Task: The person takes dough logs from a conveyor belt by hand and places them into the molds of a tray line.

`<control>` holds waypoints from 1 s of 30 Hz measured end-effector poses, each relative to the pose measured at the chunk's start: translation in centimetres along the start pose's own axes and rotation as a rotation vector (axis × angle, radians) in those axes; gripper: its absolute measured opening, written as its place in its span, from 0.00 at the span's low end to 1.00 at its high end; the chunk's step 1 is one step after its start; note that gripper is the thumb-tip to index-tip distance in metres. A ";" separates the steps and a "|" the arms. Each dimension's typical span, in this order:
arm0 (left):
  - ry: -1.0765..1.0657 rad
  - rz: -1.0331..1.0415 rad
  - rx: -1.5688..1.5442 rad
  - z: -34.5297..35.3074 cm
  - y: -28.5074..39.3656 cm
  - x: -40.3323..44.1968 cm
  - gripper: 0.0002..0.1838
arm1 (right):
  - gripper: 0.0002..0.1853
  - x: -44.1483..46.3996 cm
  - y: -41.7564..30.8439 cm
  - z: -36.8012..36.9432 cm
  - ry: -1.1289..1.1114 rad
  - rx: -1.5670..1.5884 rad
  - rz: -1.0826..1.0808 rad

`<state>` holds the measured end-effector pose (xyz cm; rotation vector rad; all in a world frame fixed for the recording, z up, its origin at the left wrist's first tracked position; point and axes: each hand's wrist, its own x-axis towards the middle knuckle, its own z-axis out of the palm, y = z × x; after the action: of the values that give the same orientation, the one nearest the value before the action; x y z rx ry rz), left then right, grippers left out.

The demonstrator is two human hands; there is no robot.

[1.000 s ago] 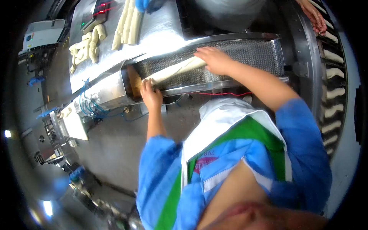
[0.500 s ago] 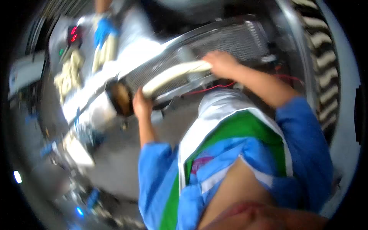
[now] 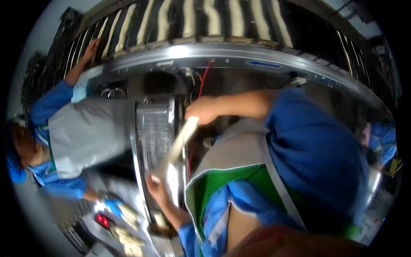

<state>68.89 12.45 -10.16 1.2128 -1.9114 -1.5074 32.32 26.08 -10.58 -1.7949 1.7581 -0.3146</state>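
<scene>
Both my hands on one raw dough strip (image 3: 176, 149), wide apart, one per end. Right hand (image 3: 203, 110) is closed round the far end; left hand (image 3: 158, 190) grips the near end, finger detail smeared by blur. The strip runs on a slant between them, above the metal side rail (image 3: 172, 177) of the mesh-belt conveyor (image 3: 153, 137); blur, so can't tell whether its middle touches the rail.

Handling, my judgement: light, soft, bendy, no stiffness of its own. Likely to sag or stretch if I pull the ends apart, and to neck or tear if I pinch hard. Surface probably a bit tacky rather than slippery; fingers would dent it. Best hold: both ends, flat fingers underneath, thumbs light on top, hands level, just enough tension to keep it straight. A one-end hold would probably let it droop and thin out.

Nearby: similar dough strips (image 3: 236, 19) lie in dark grooves past the curved metal rail (image 3: 180, 52); a co-worker's blue-gloved hand (image 3: 113, 207) is by loose dough pieces (image 3: 130, 244).
</scene>
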 end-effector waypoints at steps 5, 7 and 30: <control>-0.459 0.287 -0.078 18.0 18.1 7.6 0.22 | 0.24 -21.6 9.6 -4.1 0.406 0.172 0.338; -0.629 0.558 -0.019 25.3 26.4 9.2 0.25 | 0.24 -29.8 11.2 -4.4 0.591 0.314 0.426; 0.063 -0.021 0.657 16.5 -2.1 7.4 0.22 | 0.28 -41.1 26.5 -8.2 0.783 0.175 1.356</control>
<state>53.22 15.52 -18.84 1.5137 -2.4444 -0.8406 2.01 65.32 -9.26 -0.0223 2.8790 -0.5626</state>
